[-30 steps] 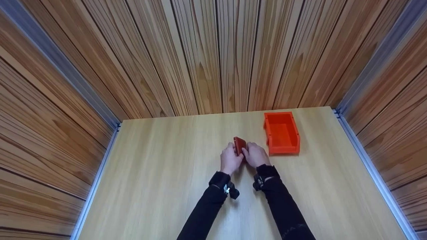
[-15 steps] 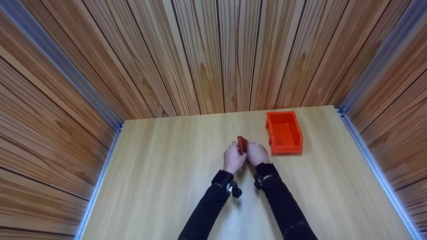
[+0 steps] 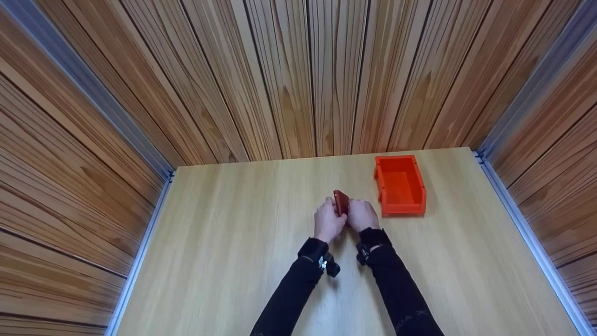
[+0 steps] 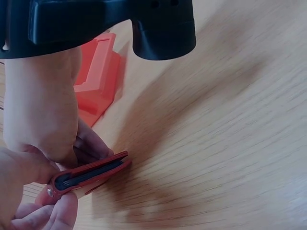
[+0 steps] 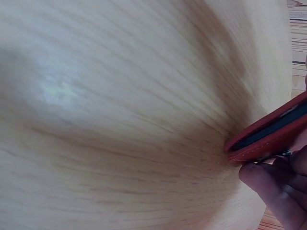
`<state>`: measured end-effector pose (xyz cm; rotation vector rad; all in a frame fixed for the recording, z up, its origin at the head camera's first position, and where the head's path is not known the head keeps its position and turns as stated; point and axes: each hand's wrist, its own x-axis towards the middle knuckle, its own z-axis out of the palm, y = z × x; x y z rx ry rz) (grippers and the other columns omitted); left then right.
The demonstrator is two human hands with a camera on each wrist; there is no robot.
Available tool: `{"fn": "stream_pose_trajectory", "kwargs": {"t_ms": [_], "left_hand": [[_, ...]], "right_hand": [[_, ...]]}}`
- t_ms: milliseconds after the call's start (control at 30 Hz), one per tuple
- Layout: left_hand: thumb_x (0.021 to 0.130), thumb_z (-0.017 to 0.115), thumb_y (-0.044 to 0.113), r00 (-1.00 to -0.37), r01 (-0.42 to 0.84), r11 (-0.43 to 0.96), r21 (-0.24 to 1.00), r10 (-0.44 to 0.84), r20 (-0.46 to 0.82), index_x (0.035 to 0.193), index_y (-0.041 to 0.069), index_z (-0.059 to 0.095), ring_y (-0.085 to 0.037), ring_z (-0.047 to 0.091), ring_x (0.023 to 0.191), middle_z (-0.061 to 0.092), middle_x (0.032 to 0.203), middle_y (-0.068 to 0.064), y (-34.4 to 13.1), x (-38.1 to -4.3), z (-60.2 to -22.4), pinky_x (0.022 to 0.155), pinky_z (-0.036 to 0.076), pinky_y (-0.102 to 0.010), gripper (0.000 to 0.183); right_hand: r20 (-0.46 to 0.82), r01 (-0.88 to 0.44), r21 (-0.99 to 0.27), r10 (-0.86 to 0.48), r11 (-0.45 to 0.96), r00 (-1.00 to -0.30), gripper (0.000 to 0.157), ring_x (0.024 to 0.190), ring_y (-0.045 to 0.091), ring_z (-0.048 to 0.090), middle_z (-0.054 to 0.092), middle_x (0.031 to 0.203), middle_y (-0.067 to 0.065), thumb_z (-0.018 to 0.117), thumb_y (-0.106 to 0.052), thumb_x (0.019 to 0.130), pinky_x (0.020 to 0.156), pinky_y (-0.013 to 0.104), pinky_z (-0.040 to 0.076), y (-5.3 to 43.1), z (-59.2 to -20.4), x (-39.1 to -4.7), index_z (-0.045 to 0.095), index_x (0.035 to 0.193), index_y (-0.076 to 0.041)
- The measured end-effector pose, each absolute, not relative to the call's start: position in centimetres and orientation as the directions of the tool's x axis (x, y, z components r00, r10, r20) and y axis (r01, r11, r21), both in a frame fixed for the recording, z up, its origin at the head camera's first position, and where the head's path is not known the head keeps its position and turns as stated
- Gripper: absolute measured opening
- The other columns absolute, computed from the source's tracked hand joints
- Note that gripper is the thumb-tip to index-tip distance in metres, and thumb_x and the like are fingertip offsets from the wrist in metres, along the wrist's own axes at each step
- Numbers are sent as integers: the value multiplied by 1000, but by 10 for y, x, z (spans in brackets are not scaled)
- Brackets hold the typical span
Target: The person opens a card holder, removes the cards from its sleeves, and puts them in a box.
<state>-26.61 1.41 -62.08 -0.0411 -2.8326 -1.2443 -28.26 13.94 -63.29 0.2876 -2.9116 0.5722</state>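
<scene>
So, red wallet in fingers of 2 hands

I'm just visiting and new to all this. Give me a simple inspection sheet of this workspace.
Surface: pale wood-grain table; an orange bin stands on it, right of the hands.
Job's things: red case, folded, held tilted, dark inside showing at its edge.
Clutter: nothing seen.
Hands: left hand and right hand both grip the red case.
Cables: nothing seen.
Surroundings: plank walls, metal strips along the table's sides.
</scene>
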Motion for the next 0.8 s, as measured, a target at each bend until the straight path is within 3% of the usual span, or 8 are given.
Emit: {"fn": "stream_pose_trajectory", "kwargs": {"t_ms": [567,800], "left_hand": [[88,77,6,-999,-38,687,726,-17,-37,117,5,60,-27,71,101,74,112,-15,5,-264,-621,87,60,-38,34],[92,74,5,-993,-98,641,761,-19,-112,122,4,59,-25,71,107,73,118,-16,2,-266,-624,91,60,-38,34]], "right_hand": [[159,-112,-405,-51,907,-986,9,77,44,73,74,83,27,68,4,80,69,53,59,130,-638,-284,73,86,9],[180,-61,-338,1,939,-984,7,78,45,72,73,80,27,74,3,78,72,53,59,148,-640,-282,70,81,7]]}}
